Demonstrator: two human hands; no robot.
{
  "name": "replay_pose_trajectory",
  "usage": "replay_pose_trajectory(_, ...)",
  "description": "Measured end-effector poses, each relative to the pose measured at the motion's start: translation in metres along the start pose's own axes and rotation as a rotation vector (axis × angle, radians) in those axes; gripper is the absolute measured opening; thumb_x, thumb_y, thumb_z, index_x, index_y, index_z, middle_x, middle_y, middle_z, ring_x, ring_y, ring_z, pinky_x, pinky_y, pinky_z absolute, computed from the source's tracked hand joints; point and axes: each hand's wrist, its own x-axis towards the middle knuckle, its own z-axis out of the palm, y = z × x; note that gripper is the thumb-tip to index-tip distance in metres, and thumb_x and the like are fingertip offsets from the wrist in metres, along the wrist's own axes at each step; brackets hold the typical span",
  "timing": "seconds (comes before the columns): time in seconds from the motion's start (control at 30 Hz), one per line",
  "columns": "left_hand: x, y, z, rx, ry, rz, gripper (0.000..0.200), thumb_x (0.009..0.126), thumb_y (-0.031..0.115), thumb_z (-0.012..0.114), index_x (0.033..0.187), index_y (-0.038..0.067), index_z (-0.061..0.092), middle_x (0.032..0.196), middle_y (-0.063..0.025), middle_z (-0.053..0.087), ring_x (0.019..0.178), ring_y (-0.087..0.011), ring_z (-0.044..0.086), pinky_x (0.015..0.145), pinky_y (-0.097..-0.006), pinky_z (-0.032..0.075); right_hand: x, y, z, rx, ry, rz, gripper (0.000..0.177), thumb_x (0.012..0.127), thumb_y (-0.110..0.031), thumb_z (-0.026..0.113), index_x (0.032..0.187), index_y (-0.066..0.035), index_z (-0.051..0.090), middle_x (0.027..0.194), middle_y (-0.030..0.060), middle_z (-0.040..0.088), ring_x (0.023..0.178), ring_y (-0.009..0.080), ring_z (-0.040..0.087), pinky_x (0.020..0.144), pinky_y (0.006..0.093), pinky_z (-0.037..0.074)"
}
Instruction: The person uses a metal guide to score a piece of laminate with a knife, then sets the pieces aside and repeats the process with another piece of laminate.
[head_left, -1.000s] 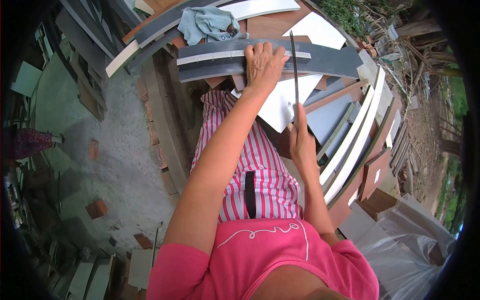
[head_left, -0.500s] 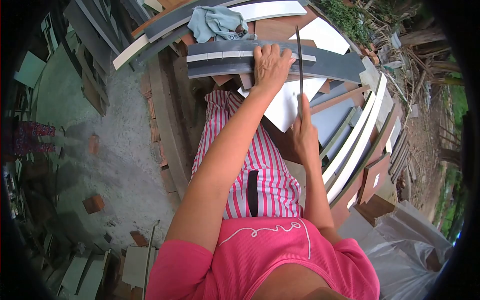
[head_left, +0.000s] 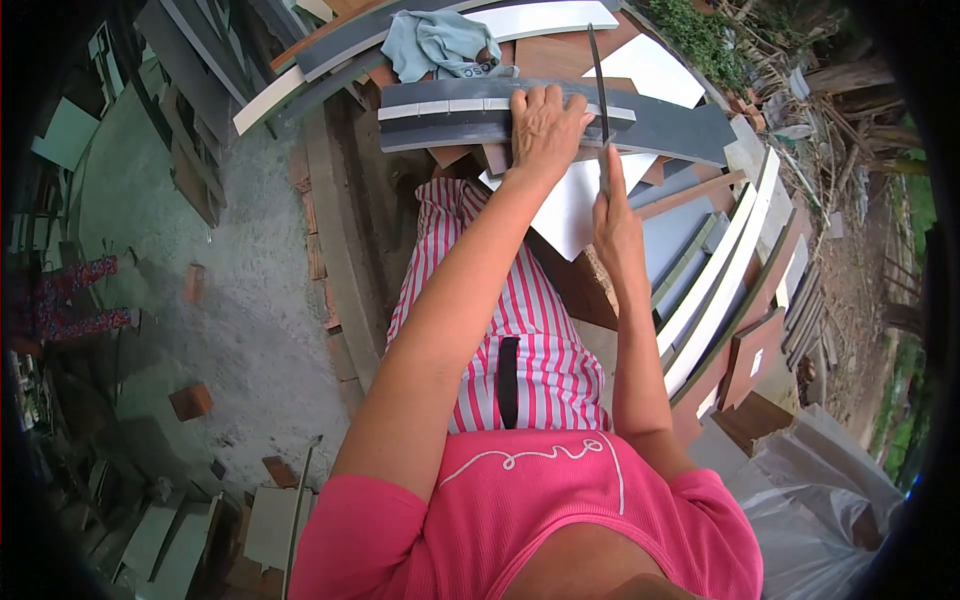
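Note:
My left hand [head_left: 545, 132] presses on a narrow strip with a white top [head_left: 450, 107], its fingers curled over the far side. The strip lies lengthwise on a long dark grey board [head_left: 680, 135]. In my right hand [head_left: 618, 225] is a hand saw with a long, thin, dark blade [head_left: 598, 75], seen nearly edge-on. The blade crosses the strip just right of my left fingers and points away from me. My right index finger lies stretched along the saw's handle end. A crumpled grey-blue cloth [head_left: 430, 45] lies behind the board.
Under the board are stacked brown and white panels [head_left: 570, 215]. Several long white strips [head_left: 710, 280] lie to the right, near clear plastic sheeting [head_left: 810, 490]. On the concrete floor at left sit bricks [head_left: 191, 403]. A person in patterned trousers [head_left: 85, 295] is at far left.
My right hand has pushed the saw forward, away from me, along its blade. My left hand stays on the strip. The person at far left has shifted their legs.

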Motion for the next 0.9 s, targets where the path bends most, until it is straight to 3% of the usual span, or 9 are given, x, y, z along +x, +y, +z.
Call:
replay_pose_trajectory(0.07,0.000,0.000,0.001,-0.016,0.001,-0.005,0.017,0.083,0.030,0.066,0.091,0.014,0.065,0.086,-0.0077,0.056,0.087,-0.0261,0.052,0.083,-0.0427,0.033,-0.040,0.007,-0.003,-0.037,-0.130,0.143,0.059,0.097,-0.010,0.039,0.151,-0.024,0.018,0.118,0.0303,0.058,0.098,0.0493,0.060,0.077,0.0532,0.045)
replay_pose_trajectory(0.1,0.000,-0.001,0.002,-0.021,-0.004,-0.007,0.017,0.083,0.030,0.066,0.091,0.014,0.065,0.086,-0.0077,0.056,0.087,-0.0261,0.052,0.083,-0.0427,0.033,-0.057,0.015,-0.001,-0.040,-0.132,0.150,0.059,0.097,-0.010,0.039,0.151,-0.024,0.018,0.118,0.0303,0.058,0.098,0.0493,0.060,0.077,0.0532,0.045)
replay_pose_trajectory(0.17,-0.002,-0.002,0.005,-0.004,0.026,0.027,0.017,0.083,0.029,0.067,0.092,0.014,0.065,0.087,-0.0077,0.056,0.087,-0.0260,0.051,0.082,-0.0424,0.033,-0.087,0.025,0.004,-0.029,-0.022,0.039,0.062,0.094,-0.006,0.043,0.150,-0.021,0.021,0.084,0.0311,0.062,0.078,0.0463,0.064,0.067,0.0530,0.044)
replay_pose_trajectory(0.27,-0.001,0.000,0.005,-0.021,0.027,0.029,0.018,0.083,0.030,0.067,0.092,0.014,0.065,0.087,-0.0078,0.056,0.087,-0.0261,0.051,0.082,-0.0423,0.033,-0.072,0.023,-0.003,-0.002,-0.029,0.025,0.063,0.094,-0.005,0.045,0.150,-0.021,0.021,0.085,0.0307,0.062,0.078,0.0470,0.063,0.066,0.0527,0.044)
replay_pose_trajectory(0.3,-0.001,0.001,0.002,-0.003,0.001,0.022,0.019,0.083,0.030,0.067,0.092,0.015,0.065,0.087,-0.0078,0.056,0.088,-0.0263,0.051,0.083,-0.0426,0.033,-0.055,0.012,-0.009,-0.009,-0.102,0.125,0.060,0.096,-0.009,0.040,0.151,-0.023,0.020,0.099,0.0335,0.061,0.086,0.0482,0.063,0.073,0.0533,0.043)
replay_pose_trajectory(0.47,0.000,0.000,-0.002,-0.005,0.010,-0.003,0.018,0.083,0.031,0.067,0.092,0.015,0.065,0.087,-0.0079,0.056,0.087,-0.0263,0.051,0.083,-0.0427,0.033,0.010,-0.005,-0.002,0.005,-0.012,0.003,0.060,0.096,-0.008,0.040,0.151,-0.022,0.019,0.097,0.0339,0.061,0.085,0.0485,0.063,0.073,0.0524,0.044)
replay_pose_trajectory(0.7,-0.003,-0.001,0.003,-0.010,0.003,0.014,0.018,0.083,0.031,0.067,0.091,0.015,0.065,0.085,-0.0081,0.056,0.086,-0.0261,0.051,0.082,-0.0426,0.033,-0.089,0.039,0.013,-0.029,0.013,-0.019,0.063,0.095,-0.005,0.044,0.150,-0.020,0.019,0.084,0.0285,0.064,0.075,0.0454,0.063,0.067,0.0517,0.045)
replay_pose_trajectory(0.8,-0.001,0.001,0.003,-0.037,0.027,0.042,0.017,0.083,0.030,0.067,0.091,0.015,0.064,0.086,-0.0082,0.056,0.086,-0.0262,0.051,0.082,-0.0426,0.033,-0.081,0.023,0.002,0.024,-0.098,0.122,0.062,0.096,-0.008,0.040,0.152,-0.023,0.017,0.099,0.0332,0.062,0.083,0.0453,0.065,0.072,0.0520,0.044)
replay_pose_trajectory(0.9,0.000,0.000,0.000,-0.011,0.001,0.017,0.018,0.082,0.030,0.067,0.091,0.015,0.064,0.086,-0.0082,0.056,0.086,-0.0266,0.051,0.082,-0.0428,0.033,-0.030,0.008,0.000,-0.011,-0.068,0.115,0.062,0.095,-0.007,0.042,0.151,-0.023,0.019,0.096,0.0314,0.063,0.083,0.0466,0.064,0.072,0.0527,0.044)
